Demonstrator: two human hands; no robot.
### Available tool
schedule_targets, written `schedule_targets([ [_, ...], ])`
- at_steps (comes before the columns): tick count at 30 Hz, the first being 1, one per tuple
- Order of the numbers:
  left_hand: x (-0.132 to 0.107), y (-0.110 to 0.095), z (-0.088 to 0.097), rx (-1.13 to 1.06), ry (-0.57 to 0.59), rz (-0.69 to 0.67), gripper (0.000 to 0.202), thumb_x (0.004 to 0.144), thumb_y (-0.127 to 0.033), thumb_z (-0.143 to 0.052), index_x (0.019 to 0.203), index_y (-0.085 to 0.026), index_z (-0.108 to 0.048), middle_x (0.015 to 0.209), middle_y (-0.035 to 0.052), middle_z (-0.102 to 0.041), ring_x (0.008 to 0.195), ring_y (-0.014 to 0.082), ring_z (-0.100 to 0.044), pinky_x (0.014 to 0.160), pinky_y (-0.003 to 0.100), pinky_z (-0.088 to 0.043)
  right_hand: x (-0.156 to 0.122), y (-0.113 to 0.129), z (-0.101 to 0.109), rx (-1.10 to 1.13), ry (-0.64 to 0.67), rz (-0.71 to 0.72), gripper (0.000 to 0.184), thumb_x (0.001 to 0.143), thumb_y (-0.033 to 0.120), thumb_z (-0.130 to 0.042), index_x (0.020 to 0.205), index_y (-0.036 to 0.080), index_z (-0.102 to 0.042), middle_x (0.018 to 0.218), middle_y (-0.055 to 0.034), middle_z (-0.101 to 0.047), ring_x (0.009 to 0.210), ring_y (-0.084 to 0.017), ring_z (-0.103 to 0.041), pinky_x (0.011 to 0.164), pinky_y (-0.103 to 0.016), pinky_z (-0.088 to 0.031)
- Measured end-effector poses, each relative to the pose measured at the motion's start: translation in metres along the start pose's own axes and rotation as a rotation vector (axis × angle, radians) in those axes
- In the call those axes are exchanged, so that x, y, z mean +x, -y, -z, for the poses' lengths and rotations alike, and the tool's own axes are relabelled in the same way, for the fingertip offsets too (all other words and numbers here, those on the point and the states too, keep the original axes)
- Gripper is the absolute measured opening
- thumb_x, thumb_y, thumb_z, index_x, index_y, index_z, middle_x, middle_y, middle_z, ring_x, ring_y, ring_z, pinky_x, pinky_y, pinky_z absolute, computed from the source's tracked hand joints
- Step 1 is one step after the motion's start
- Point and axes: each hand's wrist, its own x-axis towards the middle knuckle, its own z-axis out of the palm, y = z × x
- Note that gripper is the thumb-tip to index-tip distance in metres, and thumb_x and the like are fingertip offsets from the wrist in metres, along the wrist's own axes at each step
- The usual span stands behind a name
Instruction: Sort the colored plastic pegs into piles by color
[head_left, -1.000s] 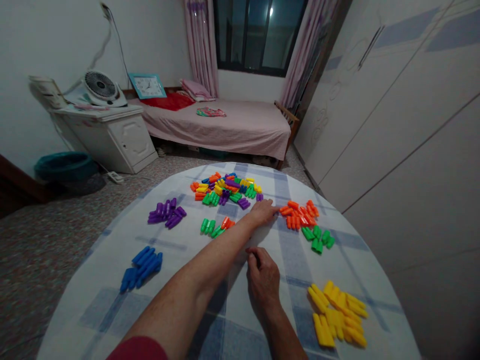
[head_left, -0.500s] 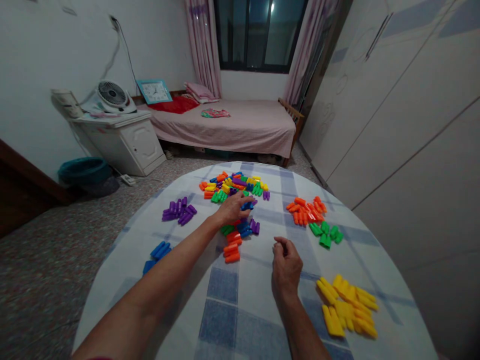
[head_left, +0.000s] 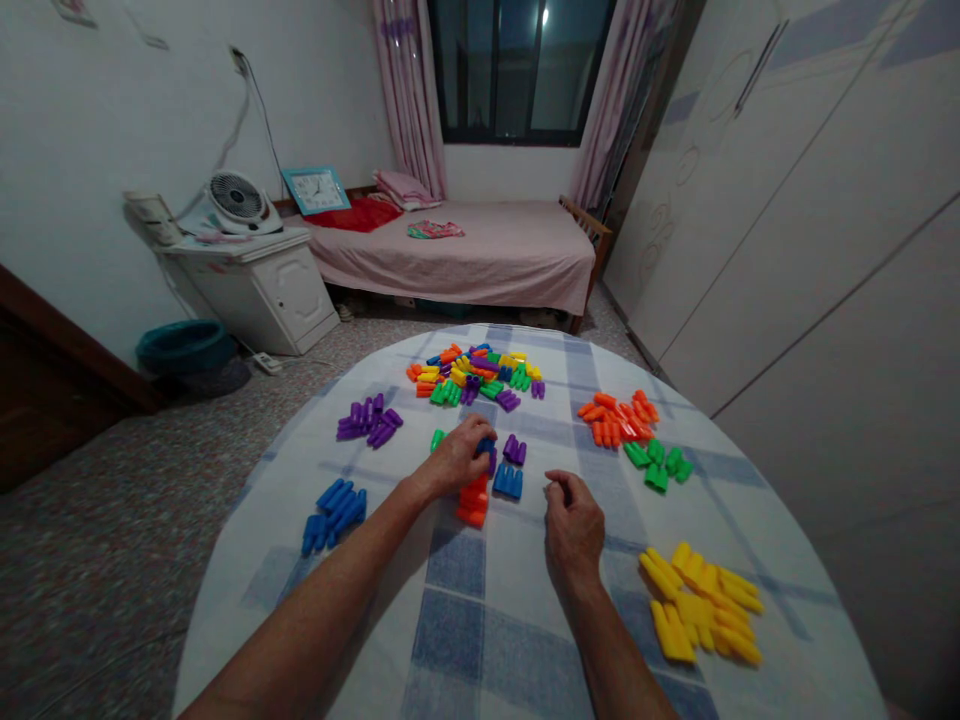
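My left hand (head_left: 456, 457) rests with curled fingers over a small cluster of plastic pieces in the middle of the round table (head_left: 480, 620): orange pieces (head_left: 474, 503), blue pieces (head_left: 508, 482), purple pieces (head_left: 514, 450) and a green piece (head_left: 436, 439). Its fingers close on a blue piece at their tips. My right hand (head_left: 574, 522) lies on the checked cloth just to the right, fingers curled in a loose fist, with nothing visible in it. A mixed pile (head_left: 476, 374) of coloured pieces lies at the far side.
Sorted groups lie around: purple (head_left: 367, 421) and blue (head_left: 334, 504) on the left, orange (head_left: 619, 420) and green (head_left: 658, 464) on the right, yellow (head_left: 701, 603) at the near right. Beyond the table stand a bed (head_left: 480, 255), a white cabinet (head_left: 251, 285) with a fan, and wardrobes (head_left: 810, 230).
My left hand drew back from the orange group, passed the mixed pile and dragged a few pieces toward the table's middle. My right hand shifted slightly right. The view swung leftward.
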Motion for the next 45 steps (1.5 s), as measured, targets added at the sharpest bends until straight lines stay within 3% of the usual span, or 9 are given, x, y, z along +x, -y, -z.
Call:
schedule_targets([
  [5, -0.006, -0.002, -0.009, -0.158, -0.119, 0.136, 0.039, 0.074, -0.014, -0.054, 0.113, -0.017, -0.059, 0.115, 0.0075, -0.057, 0.106, 0.0173, -0.055, 0.097, 0.033, -0.045, -0.001, 0.002, 0.000, -0.028, 0.033, -0.006, 0.033, 0.083, 0.036, -0.042, 0.094, 0.020, -0.069, 0.088, -0.0059, -0.068, 0.077, -0.020, -0.060, 0.072, -0.031, -0.040],
  [8, -0.005, -0.005, -0.008, -0.434, -0.205, 0.320, 0.044, 0.069, -0.014, -0.057, 0.113, -0.017, -0.056, 0.098, 0.0034, -0.062, 0.087, 0.0146, -0.059, 0.083, 0.030, -0.049, -0.002, 0.004, 0.000, 0.045, 0.053, 0.024, 0.032, 0.085, 0.036, -0.043, 0.097, 0.018, -0.067, 0.091, -0.0068, -0.067, 0.080, -0.020, -0.059, 0.075, -0.031, -0.042],
  [12, -0.012, -0.022, -0.007, -0.817, -0.135, 0.423, 0.034, 0.064, -0.030, -0.068, 0.092, -0.015, -0.054, 0.077, -0.0012, -0.058, 0.072, 0.0117, -0.057, 0.072, 0.027, -0.050, -0.003, 0.011, 0.001, 0.188, 0.130, 0.172, 0.035, 0.088, 0.039, -0.044, 0.107, 0.017, -0.063, 0.099, -0.0076, -0.064, 0.090, -0.019, -0.057, 0.079, -0.031, -0.044],
  [16, -0.021, -0.038, -0.017, -0.887, -0.055, 0.402, 0.038, 0.063, -0.040, -0.072, 0.085, -0.014, -0.054, 0.074, -0.0010, -0.056, 0.068, 0.0099, -0.055, 0.068, 0.024, -0.047, -0.004, 0.019, 0.004, 0.202, 0.191, 0.316, 0.032, 0.087, 0.042, -0.050, 0.105, 0.019, -0.064, 0.103, -0.0073, -0.063, 0.101, -0.020, -0.053, 0.089, -0.034, -0.042],
  [21, -0.023, -0.039, -0.025, -0.776, -0.136, 0.408, 0.026, 0.068, -0.034, -0.065, 0.082, -0.015, -0.053, 0.071, -0.0026, -0.054, 0.067, 0.0098, -0.053, 0.066, 0.023, -0.046, -0.003, 0.018, 0.003, 0.151, 0.207, 0.316, 0.027, 0.087, 0.041, -0.050, 0.091, 0.020, -0.067, 0.093, -0.0056, -0.063, 0.098, -0.020, -0.053, 0.090, -0.036, -0.041],
  [25, -0.025, -0.035, -0.018, -0.322, -0.217, 0.374, 0.019, 0.076, -0.018, -0.051, 0.094, -0.018, -0.056, 0.080, -0.0011, -0.056, 0.075, 0.0118, -0.053, 0.074, 0.025, -0.045, -0.001, 0.009, -0.002, 0.133, 0.053, 0.177, 0.031, 0.088, 0.037, -0.044, 0.095, 0.017, -0.067, 0.094, -0.0070, -0.064, 0.096, -0.021, -0.054, 0.088, -0.036, -0.041],
  [31, -0.026, -0.038, -0.023, 0.107, 0.062, 0.167, 0.030, 0.083, -0.023, -0.054, 0.112, -0.018, -0.059, 0.111, 0.0077, -0.058, 0.104, 0.0201, -0.056, 0.091, 0.031, -0.044, 0.000, 0.007, -0.003, 0.121, 0.079, 0.156, 0.031, 0.084, 0.032, -0.042, 0.093, 0.017, -0.068, 0.095, -0.0078, -0.065, 0.095, -0.021, -0.055, 0.087, -0.035, -0.042],
  [36, -0.022, -0.054, -0.030, 0.361, 0.186, 0.121, 0.047, 0.077, -0.044, -0.067, 0.116, -0.019, -0.059, 0.113, 0.0113, -0.057, 0.102, 0.0260, -0.058, 0.086, 0.035, -0.047, 0.000, 0.006, -0.001, 0.100, 0.105, 0.165, 0.032, 0.084, 0.033, -0.042, 0.093, 0.017, -0.068, 0.094, -0.0076, -0.066, 0.095, -0.021, -0.056, 0.086, -0.034, -0.042],
  [45, -0.011, -0.063, -0.039, 0.528, 0.290, 0.074, 0.028, 0.083, -0.029, -0.057, 0.108, -0.016, -0.060, 0.107, 0.0102, -0.058, 0.098, 0.0234, -0.059, 0.081, 0.033, -0.049, -0.001, 0.006, 0.001, 0.067, 0.115, 0.175, 0.034, 0.084, 0.036, -0.043, 0.093, 0.017, -0.069, 0.094, -0.0077, -0.065, 0.093, -0.022, -0.056, 0.085, -0.034, -0.041],
])
